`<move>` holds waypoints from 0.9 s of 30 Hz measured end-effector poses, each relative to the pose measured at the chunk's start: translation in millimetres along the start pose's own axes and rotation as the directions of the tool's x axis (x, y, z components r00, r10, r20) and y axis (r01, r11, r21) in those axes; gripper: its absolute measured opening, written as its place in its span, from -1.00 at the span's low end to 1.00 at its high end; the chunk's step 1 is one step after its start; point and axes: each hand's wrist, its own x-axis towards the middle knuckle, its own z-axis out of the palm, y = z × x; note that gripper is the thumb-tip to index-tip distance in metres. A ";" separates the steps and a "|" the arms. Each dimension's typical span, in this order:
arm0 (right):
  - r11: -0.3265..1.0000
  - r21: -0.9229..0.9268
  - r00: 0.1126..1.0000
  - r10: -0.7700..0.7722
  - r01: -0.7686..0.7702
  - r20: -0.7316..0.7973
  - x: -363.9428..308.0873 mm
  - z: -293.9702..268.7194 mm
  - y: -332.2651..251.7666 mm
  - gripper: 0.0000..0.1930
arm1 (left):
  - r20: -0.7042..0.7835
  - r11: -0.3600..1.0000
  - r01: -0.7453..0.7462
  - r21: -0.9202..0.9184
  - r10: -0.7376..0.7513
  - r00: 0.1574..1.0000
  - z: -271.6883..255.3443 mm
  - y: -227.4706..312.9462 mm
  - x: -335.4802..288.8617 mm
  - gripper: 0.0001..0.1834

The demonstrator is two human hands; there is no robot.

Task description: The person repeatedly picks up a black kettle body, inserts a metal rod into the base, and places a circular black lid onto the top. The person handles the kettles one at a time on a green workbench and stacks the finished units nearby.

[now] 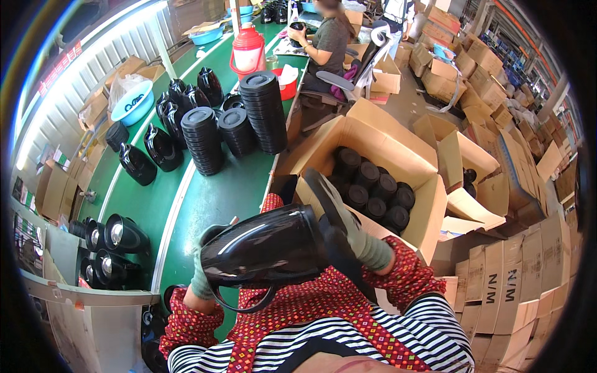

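Note:
A glossy black jug lies on its side in front of my body, its looped handle hanging toward me. My left hand, in a grey-green glove, grips the jug's left end; most of its fingers are hidden behind the jug. At the wide right end, my right hand, gloved too, is closed around a round black base piece against the jug. Whether this piece is fixed on or only pressed there, I cannot tell. Red patterned sleeves cover both forearms.
Stacked black round caps and upright black jugs stand on the green conveyor table. An open carton of black round-topped items is at my right. Beyond are a red-lidded bucket, a seated person and piled cartons.

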 end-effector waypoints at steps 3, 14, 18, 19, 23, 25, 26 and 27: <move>0.944 0.233 0.969 -0.204 0.232 -0.139 0.4 26.3 -6.8 -0.17 | -0.054 0.996 0.032 -0.079 -0.036 0.998 10.5 7.7 3.3 -0.30; 0.914 0.387 0.949 0.223 -0.124 -0.222 -14.1 32.6 -19.6 -0.30 | -0.073 0.907 0.187 -0.378 -0.230 0.970 8.6 17.6 -7.3 -0.32; 0.506 0.814 0.878 0.479 -0.285 0.010 -25.7 23.1 -21.9 -0.34 | 0.230 0.603 -0.400 0.690 0.342 0.911 19.0 78.5 11.5 -0.38; 0.555 0.702 0.788 0.616 -0.446 0.014 -27.8 21.4 -13.1 -0.31 | 0.518 0.417 -0.692 0.590 0.461 0.720 13.5 78.9 19.4 -0.42; 0.463 0.730 0.729 0.681 -0.503 0.070 -24.5 14.1 2.7 -0.24 | 0.243 0.799 -0.315 0.512 0.217 0.945 13.3 50.7 23.6 -0.42; 0.958 0.266 0.930 0.188 -0.103 -0.316 -27.1 29.7 -3.1 -0.22 | 0.115 0.999 0.044 -0.032 -0.040 0.993 -0.8 3.2 13.7 -0.30; 0.962 0.273 0.927 0.118 -0.018 -0.355 -21.2 35.6 -13.4 -0.24 | 0.054 0.872 0.238 -0.428 -0.239 0.970 -2.7 -16.9 1.7 -0.22; 0.960 0.273 0.916 0.051 0.064 -0.397 -15.8 41.5 -21.1 -0.25 | -0.012 0.889 0.195 -0.415 -0.220 0.976 11.5 -2.0 2.9 -0.45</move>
